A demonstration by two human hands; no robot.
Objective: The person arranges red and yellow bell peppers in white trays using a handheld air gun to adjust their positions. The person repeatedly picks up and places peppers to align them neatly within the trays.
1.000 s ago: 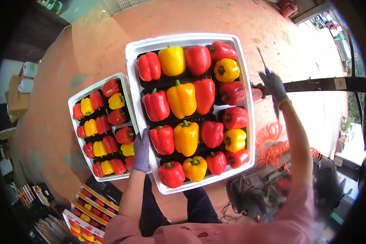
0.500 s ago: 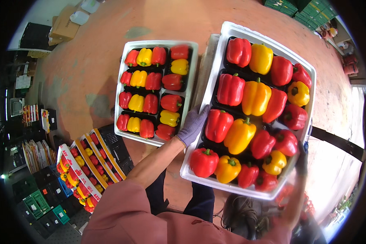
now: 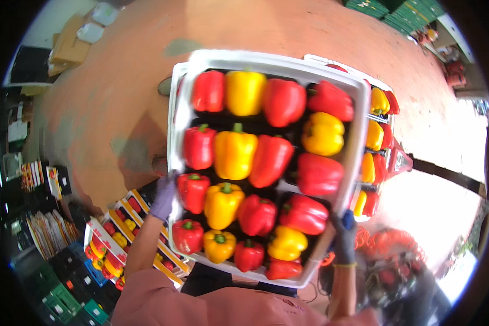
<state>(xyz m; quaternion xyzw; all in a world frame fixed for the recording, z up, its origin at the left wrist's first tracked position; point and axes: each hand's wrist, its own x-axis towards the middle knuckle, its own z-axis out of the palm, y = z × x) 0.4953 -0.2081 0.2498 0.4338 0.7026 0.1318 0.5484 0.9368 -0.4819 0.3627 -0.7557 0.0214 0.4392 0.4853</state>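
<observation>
I hold a white foam box [image 3: 357, 141] of red and yellow bell peppers up in front of me. The peppers, such as a yellow bell pepper [image 3: 236, 155] and a red bell pepper [image 3: 284, 102], sit in black trays inside it. My left hand [image 3: 164, 198], in a purple-grey glove, grips the box's left side. On the lower right side, my gloved right hand [image 3: 344, 236] grips the wall. Fingers of both hands are partly hidden. Beneath the held box, the edge of another white box [image 3: 175, 89] shows at the left.
A further white box [image 3: 387, 86] with peppers stands at the right, partly covered. Cartons of peppers [image 3: 106, 239] lie at lower left, near green crates [image 3: 65, 301]. Orange coiled hose [image 3: 391, 242] lies at lower right. Cardboard boxes [image 3: 70, 46] stand far left.
Both my hands have carried the box of bell peppers left, off the right-hand pile and over the other box. Peppers in a box at the right are now uncovered.
</observation>
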